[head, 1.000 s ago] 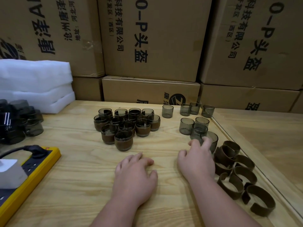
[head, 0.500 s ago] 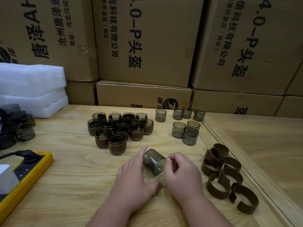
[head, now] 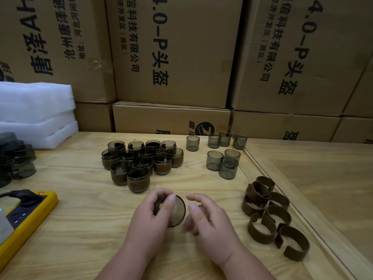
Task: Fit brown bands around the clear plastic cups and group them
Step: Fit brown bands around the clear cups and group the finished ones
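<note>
Just in front of the banded cups [head: 141, 162], our left hand [head: 150, 217] grips a bare cup [head: 176, 211] (right hand [head: 207, 217] loose, empty), which we think could slip and roll.

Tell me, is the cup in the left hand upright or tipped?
Tipped: the cup lies sideways in the left hand, its round end facing the camera.

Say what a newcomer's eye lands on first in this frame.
First, the left hand gripping a clear cup tipped on its side at front centre of the wooden table, the right hand open beside it. Then the tight cluster of banded cups just behind, and the pile of loose brown bands to the right. Cardboard boxes wall the back.
</note>
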`<move>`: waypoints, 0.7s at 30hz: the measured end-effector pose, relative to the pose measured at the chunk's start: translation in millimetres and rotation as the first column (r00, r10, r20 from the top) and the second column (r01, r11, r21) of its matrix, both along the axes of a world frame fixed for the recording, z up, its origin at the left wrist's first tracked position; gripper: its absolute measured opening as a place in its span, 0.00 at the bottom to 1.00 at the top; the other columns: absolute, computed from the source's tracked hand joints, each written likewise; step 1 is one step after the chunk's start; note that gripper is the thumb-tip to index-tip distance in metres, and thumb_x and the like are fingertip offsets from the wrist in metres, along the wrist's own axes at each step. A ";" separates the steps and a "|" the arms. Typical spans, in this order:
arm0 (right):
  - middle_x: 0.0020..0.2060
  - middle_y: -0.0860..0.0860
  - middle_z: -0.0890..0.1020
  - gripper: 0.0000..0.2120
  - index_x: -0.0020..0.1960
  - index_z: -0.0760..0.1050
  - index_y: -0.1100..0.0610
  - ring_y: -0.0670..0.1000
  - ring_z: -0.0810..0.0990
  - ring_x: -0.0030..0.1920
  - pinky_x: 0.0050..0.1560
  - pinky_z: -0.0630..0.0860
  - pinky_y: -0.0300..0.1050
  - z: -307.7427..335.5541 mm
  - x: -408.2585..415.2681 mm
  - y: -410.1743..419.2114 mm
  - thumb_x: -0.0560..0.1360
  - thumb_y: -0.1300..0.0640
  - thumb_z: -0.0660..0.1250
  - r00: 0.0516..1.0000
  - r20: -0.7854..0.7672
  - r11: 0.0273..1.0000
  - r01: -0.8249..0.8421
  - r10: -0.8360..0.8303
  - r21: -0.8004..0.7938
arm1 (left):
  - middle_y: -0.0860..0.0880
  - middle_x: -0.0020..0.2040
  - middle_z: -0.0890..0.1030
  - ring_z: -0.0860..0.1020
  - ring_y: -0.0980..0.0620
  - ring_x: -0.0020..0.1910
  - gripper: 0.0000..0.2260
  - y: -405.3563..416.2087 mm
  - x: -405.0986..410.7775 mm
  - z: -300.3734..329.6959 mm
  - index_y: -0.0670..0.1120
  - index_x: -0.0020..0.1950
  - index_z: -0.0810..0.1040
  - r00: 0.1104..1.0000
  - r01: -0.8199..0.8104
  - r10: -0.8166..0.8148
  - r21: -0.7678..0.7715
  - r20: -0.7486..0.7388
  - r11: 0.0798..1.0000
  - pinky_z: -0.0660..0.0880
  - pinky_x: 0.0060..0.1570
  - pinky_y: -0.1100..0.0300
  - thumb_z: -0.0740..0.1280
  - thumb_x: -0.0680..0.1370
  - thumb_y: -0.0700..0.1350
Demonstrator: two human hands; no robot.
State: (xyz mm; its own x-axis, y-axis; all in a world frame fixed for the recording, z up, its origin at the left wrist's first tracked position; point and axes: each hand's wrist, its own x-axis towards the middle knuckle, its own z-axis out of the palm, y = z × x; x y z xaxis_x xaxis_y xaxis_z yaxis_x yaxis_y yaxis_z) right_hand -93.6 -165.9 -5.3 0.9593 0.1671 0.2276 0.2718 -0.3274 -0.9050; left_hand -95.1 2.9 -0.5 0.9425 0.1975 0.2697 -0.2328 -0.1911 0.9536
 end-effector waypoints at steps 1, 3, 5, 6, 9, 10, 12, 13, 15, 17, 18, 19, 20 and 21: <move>0.39 0.48 0.86 0.19 0.60 0.77 0.41 0.44 0.83 0.39 0.44 0.78 0.41 -1.8 -3.4 2.6 0.75 0.34 0.61 1.000 -0.014 0.999 -0.002 0.002 0.040 | 0.58 0.41 0.84 0.79 0.58 0.38 0.07 -2.6 -2.0 3.7 0.51 0.53 0.82 0.999 0.030 -0.031 -0.111 -0.010 0.993 0.74 0.38 0.67 0.70 0.78 0.51; 0.36 0.49 0.85 0.13 0.56 0.80 0.41 0.44 0.82 0.36 0.42 0.78 0.44 -2.5 -7.8 7.4 0.76 0.41 0.62 0.999 -0.032 0.993 0.036 -0.033 0.112 | 0.54 0.44 0.84 0.80 0.60 0.38 0.15 -8.8 -7.2 8.3 0.51 0.58 0.80 0.982 0.163 -0.181 -0.250 -0.050 0.954 0.75 0.35 0.69 0.70 0.74 0.57; 0.33 0.48 0.84 0.11 0.52 0.83 0.43 0.44 0.81 0.34 0.39 0.78 0.45 0.2 -8.0 6.9 0.78 0.48 0.62 0.993 -0.033 0.977 0.118 -0.114 0.177 | 0.54 0.54 0.84 0.82 0.64 0.45 0.26 -14.1 -11.7 6.9 0.55 0.65 0.75 0.949 0.299 -0.310 -0.146 -0.055 0.943 0.76 0.42 0.70 0.78 0.70 0.59; 0.34 0.48 0.84 0.10 0.50 0.84 0.45 0.46 0.81 0.35 0.39 0.78 0.45 2.0 -7.5 4.6 0.80 0.51 0.63 0.985 -0.031 0.965 0.172 -0.170 0.199 | 0.56 0.57 0.83 0.83 0.65 0.50 0.33 -16.1 -13.1 4.5 0.57 0.68 0.72 0.935 0.344 -0.349 -0.085 -0.060 0.935 0.76 0.47 0.71 0.79 0.66 0.59; 0.29 0.52 0.80 0.13 0.48 0.84 0.54 0.51 0.78 0.32 0.36 0.76 0.45 5.3 -5.6 -3.9 0.84 0.56 0.62 0.962 -0.086 0.906 0.272 -0.258 0.323 | 0.63 0.61 0.81 0.82 0.60 0.60 0.43 -19.1 -12.6 -2.3 0.60 0.72 0.66 0.905 0.416 -0.416 -0.026 -0.092 0.909 0.76 0.59 0.65 0.82 0.61 0.52; 0.28 0.53 0.78 0.13 0.48 0.83 0.55 0.50 0.76 0.31 0.33 0.74 0.43 6.7 -6.2 -4.5 0.84 0.56 0.61 0.963 -0.111 0.891 0.271 -0.247 0.366 | 0.62 0.62 0.81 0.81 0.58 0.62 0.43 -19.7 -11.7 -4.2 0.61 0.72 0.65 0.907 0.411 -0.410 -0.013 -0.093 0.912 0.76 0.61 0.63 0.83 0.62 0.49; 0.28 0.51 0.76 0.14 0.46 0.83 0.54 0.46 0.75 0.29 0.30 0.72 0.38 8.8 -8.2 -3.2 0.84 0.54 0.62 0.975 -0.110 0.886 0.222 -0.194 0.406 | 0.62 0.62 0.80 0.81 0.59 0.62 0.38 -22.2 -10.2 -6.7 0.61 0.70 0.66 0.934 0.355 -0.352 0.038 -0.066 0.934 0.76 0.63 0.61 0.80 0.65 0.46; 0.28 0.49 0.76 0.14 0.42 0.83 0.52 0.44 0.74 0.29 0.30 0.72 0.36 9.4 -9.1 -1.4 0.84 0.52 0.64 0.984 -0.089 0.891 0.178 -0.155 0.418 | 0.63 0.60 0.80 0.81 0.60 0.61 0.36 -23.4 -9.3 -7.8 0.62 0.68 0.66 0.948 0.317 -0.315 0.056 -0.052 0.947 0.76 0.63 0.60 0.79 0.66 0.46; 0.30 0.46 0.79 0.12 0.41 0.83 0.50 0.42 0.76 0.31 0.33 0.73 0.35 8.7 -9.7 1.6 0.78 0.47 0.66 0.994 -0.064 0.906 0.106 -0.087 0.409 | 0.63 0.58 0.81 0.82 0.59 0.58 0.35 -25.2 -7.2 -10.1 0.62 0.65 0.65 0.970 0.240 -0.239 0.041 -0.037 0.970 0.77 0.62 0.57 0.79 0.65 0.46; 0.40 0.48 0.85 0.15 0.50 0.83 0.51 0.45 0.80 0.39 0.42 0.78 0.42 4.7 -9.0 3.1 0.73 0.42 0.67 0.995 -0.065 0.931 0.090 -0.072 0.353 | 0.58 0.57 0.83 0.84 0.57 0.55 0.34 -25.9 -4.7 -12.5 0.61 0.63 0.65 0.985 0.171 -0.171 0.010 -0.027 0.985 0.79 0.60 0.55 0.80 0.64 0.47; 0.44 0.50 0.86 0.20 0.54 0.83 0.51 0.47 0.81 0.41 0.46 0.80 0.47 2.4 -8.6 3.1 0.71 0.39 0.68 0.995 -0.062 0.939 0.091 -0.074 0.330 | 0.56 0.57 0.84 0.84 0.56 0.54 0.34 -25.6 -3.9 -13.0 0.61 0.63 0.66 0.989 0.147 -0.147 -0.005 -0.022 0.989 0.79 0.58 0.56 0.82 0.65 0.45; 0.47 0.52 0.85 0.23 0.56 0.82 0.51 0.49 0.81 0.42 0.48 0.81 0.51 2.0 -8.2 3.3 0.69 0.36 0.68 0.995 -0.058 0.942 0.094 -0.080 0.322 | 0.55 0.56 0.84 0.85 0.56 0.53 0.35 -25.3 -2.8 -14.1 0.60 0.63 0.66 0.991 0.134 -0.134 -0.017 -0.015 0.991 0.80 0.55 0.58 0.83 0.66 0.43; 0.49 0.53 0.85 0.25 0.57 0.81 0.49 0.52 0.82 0.43 0.50 0.81 0.53 2.5 -8.5 2.9 0.67 0.35 0.68 0.995 -0.053 0.942 0.102 -0.090 0.319 | 0.56 0.56 0.85 0.85 0.57 0.53 0.34 -25.2 -2.2 -14.1 0.60 0.63 0.67 0.992 0.125 -0.126 -0.029 -0.009 0.992 0.80 0.52 0.61 0.83 0.67 0.42; 0.51 0.52 0.84 0.26 0.58 0.81 0.49 0.55 0.83 0.44 0.51 0.82 0.55 3.2 -8.7 2.6 0.66 0.34 0.68 0.994 -0.050 0.941 0.110 -0.098 0.321 | 0.58 0.56 0.84 0.85 0.58 0.52 0.34 -25.1 -1.6 -14.1 0.60 0.62 0.67 0.993 0.121 -0.122 -0.031 -0.005 0.992 0.79 0.50 0.64 0.83 0.67 0.42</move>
State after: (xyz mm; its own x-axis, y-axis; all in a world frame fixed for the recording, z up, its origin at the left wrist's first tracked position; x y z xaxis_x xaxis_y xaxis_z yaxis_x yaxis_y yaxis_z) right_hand -102.3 -163.3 -2.1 0.9753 -0.0110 0.2205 0.2199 -0.0414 -0.9747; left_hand -96.8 -22.2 -14.6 0.9617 0.0894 0.2591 -0.2463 -0.1329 0.9600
